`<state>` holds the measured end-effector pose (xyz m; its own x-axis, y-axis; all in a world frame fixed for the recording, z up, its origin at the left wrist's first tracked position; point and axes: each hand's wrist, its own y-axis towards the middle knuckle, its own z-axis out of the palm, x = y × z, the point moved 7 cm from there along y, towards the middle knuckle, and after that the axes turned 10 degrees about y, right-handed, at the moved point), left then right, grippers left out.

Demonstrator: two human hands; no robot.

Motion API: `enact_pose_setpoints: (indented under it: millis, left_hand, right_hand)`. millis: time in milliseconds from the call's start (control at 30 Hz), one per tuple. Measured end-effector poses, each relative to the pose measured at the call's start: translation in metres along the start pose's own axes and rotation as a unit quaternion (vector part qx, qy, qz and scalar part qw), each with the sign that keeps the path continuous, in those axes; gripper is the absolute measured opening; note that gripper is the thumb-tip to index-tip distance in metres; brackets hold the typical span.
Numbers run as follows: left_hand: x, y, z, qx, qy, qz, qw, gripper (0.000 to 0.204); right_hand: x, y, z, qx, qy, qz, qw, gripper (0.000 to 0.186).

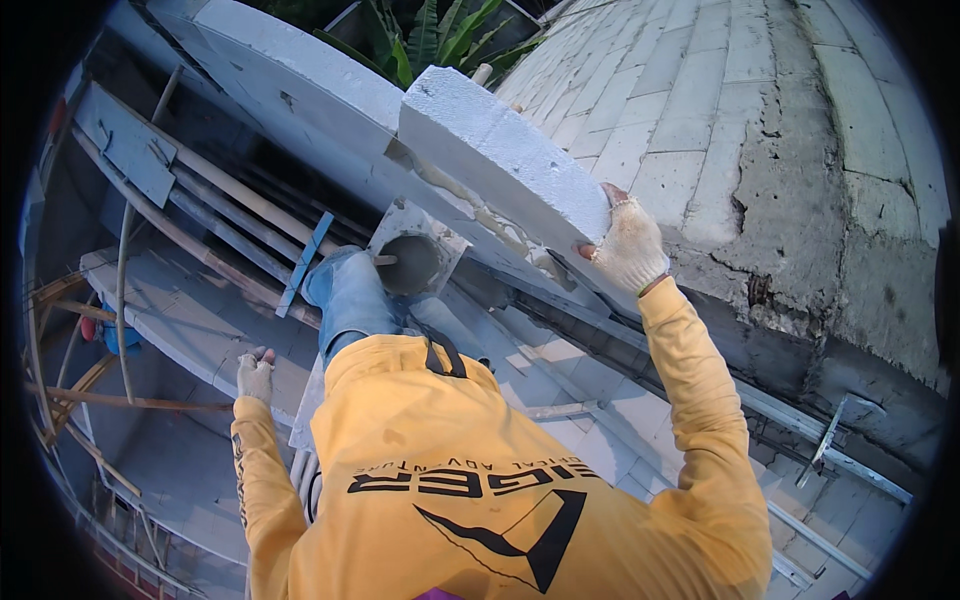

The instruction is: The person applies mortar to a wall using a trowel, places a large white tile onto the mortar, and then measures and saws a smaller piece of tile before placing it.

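Note:
My right hand (628, 243), in a white knit glove with bare fingertips, grips the near end of a white lightweight concrete block (505, 150). The block sits on top of a low block wall (300, 105), at the end of a row of similar blocks. A rough strip of mortar (475, 205) shows along the joint beneath it. Out to the left, my left hand (256, 377) hangs apart from the block, gloved, fingers loosely apart with nothing visible in them. Beside my leg is a round bucket (410, 262) of grey mortar-like material, with a short handle reaching into it.
A curved surface of pale blocks (660, 120) with a rough grey concrete band (790, 200) rises at right. Metal rails (780, 405) run below it. Wooden poles (220, 215) and a blue strip (304, 264) lie at left, above scaffolding (130, 400). Green leaves (430, 40) show beyond the wall.

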<state>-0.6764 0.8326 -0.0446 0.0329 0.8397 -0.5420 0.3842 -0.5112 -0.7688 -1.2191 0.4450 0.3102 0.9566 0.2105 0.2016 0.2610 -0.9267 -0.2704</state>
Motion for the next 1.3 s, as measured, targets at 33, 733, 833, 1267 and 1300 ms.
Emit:
enact_pose_setpoints:
  millis: [33, 733, 833, 1267, 1300]
  left_hand:
    - [0.006, -0.001, 0.006, -0.005, 0.002, -0.004, 1.0, 0.035]
    - [0.044, -0.059, 0.0, -0.076, 0.087, -0.036, 0.993, 0.032]
    - [0.058, -0.069, -0.017, -0.095, 0.104, -0.036, 0.989, 0.032]
    - [0.053, -0.14, -0.011, -0.138, 0.127, -0.093, 0.978, 0.032]
    - [0.054, -0.144, -0.011, -0.14, 0.129, -0.095, 0.977, 0.032]
  right_hand:
    - [-0.004, 0.0, 0.003, -0.001, -0.001, -0.009, 1.0, 0.09]
    - [-0.031, 0.012, 0.077, 0.02, 0.0, 0.039, 0.999, 0.092]
    - [-0.025, 0.024, 0.096, 0.04, 0.012, 0.058, 0.997, 0.092]
    - [-0.051, 0.043, 0.163, 0.045, 0.041, 0.048, 0.997, 0.096]
    - [-0.055, 0.045, 0.167, 0.039, 0.043, 0.046, 0.997, 0.096]
